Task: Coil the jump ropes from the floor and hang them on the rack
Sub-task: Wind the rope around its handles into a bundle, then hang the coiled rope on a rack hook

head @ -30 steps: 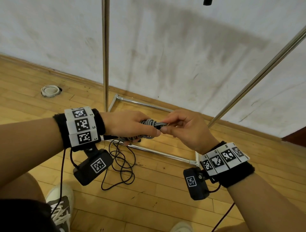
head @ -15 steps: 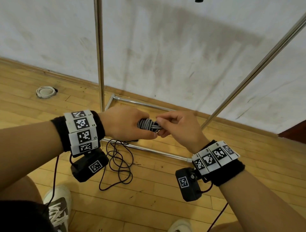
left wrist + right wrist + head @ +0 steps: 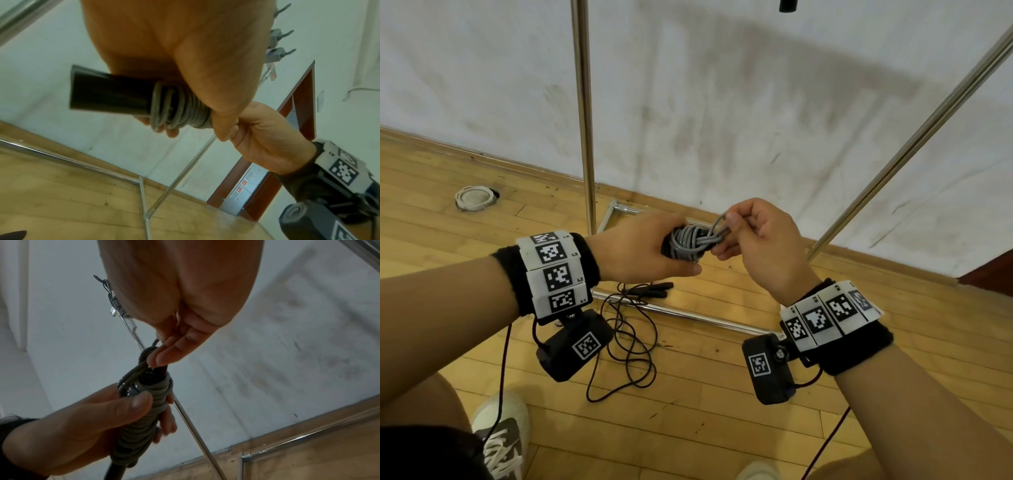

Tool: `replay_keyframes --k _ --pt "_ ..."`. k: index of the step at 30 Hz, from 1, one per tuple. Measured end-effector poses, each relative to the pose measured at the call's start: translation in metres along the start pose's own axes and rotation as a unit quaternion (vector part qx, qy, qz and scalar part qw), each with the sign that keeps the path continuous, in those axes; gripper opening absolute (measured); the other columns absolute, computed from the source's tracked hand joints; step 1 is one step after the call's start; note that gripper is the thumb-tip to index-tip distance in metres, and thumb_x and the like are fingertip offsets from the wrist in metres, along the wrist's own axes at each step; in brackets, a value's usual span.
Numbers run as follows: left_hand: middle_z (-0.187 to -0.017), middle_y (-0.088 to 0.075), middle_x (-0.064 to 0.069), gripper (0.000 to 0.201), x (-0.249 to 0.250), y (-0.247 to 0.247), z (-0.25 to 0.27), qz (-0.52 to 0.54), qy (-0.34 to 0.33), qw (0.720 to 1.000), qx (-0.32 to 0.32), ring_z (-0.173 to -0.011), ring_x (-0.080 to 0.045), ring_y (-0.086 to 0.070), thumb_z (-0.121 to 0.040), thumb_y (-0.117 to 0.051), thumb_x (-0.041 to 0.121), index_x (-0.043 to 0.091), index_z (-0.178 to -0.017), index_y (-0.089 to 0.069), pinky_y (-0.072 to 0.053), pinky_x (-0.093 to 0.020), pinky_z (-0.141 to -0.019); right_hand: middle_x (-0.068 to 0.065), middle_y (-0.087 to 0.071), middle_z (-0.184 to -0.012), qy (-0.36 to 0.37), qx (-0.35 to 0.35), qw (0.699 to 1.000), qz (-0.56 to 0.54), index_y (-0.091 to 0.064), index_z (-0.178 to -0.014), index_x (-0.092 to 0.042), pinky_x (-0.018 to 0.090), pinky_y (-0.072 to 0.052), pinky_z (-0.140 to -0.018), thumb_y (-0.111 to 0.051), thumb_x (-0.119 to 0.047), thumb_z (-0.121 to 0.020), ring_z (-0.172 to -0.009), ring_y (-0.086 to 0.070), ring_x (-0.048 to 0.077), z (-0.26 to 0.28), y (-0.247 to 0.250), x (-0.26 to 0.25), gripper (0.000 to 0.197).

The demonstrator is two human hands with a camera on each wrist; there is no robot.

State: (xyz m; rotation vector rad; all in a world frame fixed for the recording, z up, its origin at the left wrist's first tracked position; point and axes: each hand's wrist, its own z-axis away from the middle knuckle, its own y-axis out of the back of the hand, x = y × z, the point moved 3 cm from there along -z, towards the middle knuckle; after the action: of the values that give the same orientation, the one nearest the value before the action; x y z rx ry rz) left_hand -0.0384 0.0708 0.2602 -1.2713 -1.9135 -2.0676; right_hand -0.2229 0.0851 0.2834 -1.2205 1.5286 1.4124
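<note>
Left hand [image 3: 643, 250] grips the grey jump rope [image 3: 690, 241], cord wound tightly round its black handles [image 3: 111, 94], thumb pressed on the coils (clearest from the right wrist). Right hand [image 3: 760, 240] pinches a loose loop of cord [image 3: 717, 222] at the bundle's end, fingers curled. Bundle held in the air before the chrome rack [image 3: 583, 113]. A second, black jump rope [image 3: 633, 339] lies uncoiled on the wooden floor [image 3: 688, 411] by the rack's base bar.
</note>
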Motion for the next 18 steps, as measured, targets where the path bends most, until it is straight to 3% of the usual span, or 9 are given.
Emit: replay_keyframes --k 3,6,9,11,13,18 --pt "-0.099 -0.059 0.014 0.045 0.001 0.006 -0.003 0.039 -0.026 0.998 0.041 -0.086 -0.002 -0.058 -0.079 -0.078 0.034 0.028 -0.116 -0.052 -0.042 -0.014 -0.068 0.003 -0.070 -0.066 0.003 0.012 1.000 -0.020 -0.057 -0.093 -0.006 0.024 -0.055 -0.052 -0.049 -0.005 -0.100 -0.056 -0.069 0.019 -0.002 0.000 -0.006 0.011" --pt "-0.099 -0.058 0.014 0.048 0.000 0.003 -0.003 0.086 -0.016 0.996 -0.015 -0.085 -0.001 -0.058 -0.083 -0.072 0.019 0.029 -0.123 -0.046 -0.045 -0.020 -0.070 0.003 -0.070 -0.067 0.012 0.007 0.999 -0.031 -0.060 -0.093 -0.006 0.025 -0.056 -0.053 -0.052 -0.002 -0.099 -0.057 -0.070 0.020 -0.002 -0.003 -0.010 0.011" --pt "-0.097 -0.055 0.012 0.038 0.000 0.001 -0.002 0.126 -0.008 0.989 -0.070 -0.082 -0.008 -0.055 -0.084 -0.064 0.032 0.033 -0.117 -0.046 -0.047 -0.031 -0.073 0.003 -0.073 -0.072 0.018 -0.021 0.999 -0.035 -0.066 -0.094 -0.012 0.026 -0.058 -0.056 -0.059 -0.001 -0.095 -0.060 -0.072 0.021 -0.001 -0.007 -0.013 0.013" --pt "-0.090 -0.056 0.015 0.030 0.005 0.003 -0.001 0.134 -0.026 0.989 -0.057 -0.077 -0.008 -0.055 -0.085 -0.054 0.055 0.036 -0.108 -0.051 -0.048 -0.028 -0.070 0.007 -0.074 -0.074 0.026 -0.036 0.999 -0.022 -0.069 -0.093 -0.014 0.028 -0.059 -0.058 -0.065 -0.003 -0.091 -0.063 -0.072 0.021 0.000 -0.007 -0.014 0.011" --pt "-0.077 -0.055 0.019 0.037 0.009 0.004 -0.001 0.153 -0.038 0.987 -0.039 -0.067 -0.004 -0.053 -0.089 -0.043 0.064 0.031 -0.096 -0.057 -0.045 -0.022 -0.063 0.006 -0.074 -0.074 0.031 -0.043 0.999 -0.009 -0.068 -0.089 -0.012 0.028 -0.058 -0.058 -0.070 -0.006 -0.089 -0.063 -0.072 0.022 0.001 -0.006 -0.014 0.006" --pt "-0.060 -0.051 0.015 0.037 0.005 -0.001 -0.006 0.189 -0.001 0.980 -0.068 -0.049 -0.001 -0.045 -0.101 -0.046 0.045 0.013 -0.089 -0.059 -0.040 -0.014 -0.048 -0.006 -0.072 -0.070 0.060 -0.015 0.993 0.096 -0.064 -0.083 -0.022 0.013 -0.048 -0.055 -0.071 -0.013 -0.088 -0.062 -0.070 0.007 -0.001 -0.002 -0.014 0.013"
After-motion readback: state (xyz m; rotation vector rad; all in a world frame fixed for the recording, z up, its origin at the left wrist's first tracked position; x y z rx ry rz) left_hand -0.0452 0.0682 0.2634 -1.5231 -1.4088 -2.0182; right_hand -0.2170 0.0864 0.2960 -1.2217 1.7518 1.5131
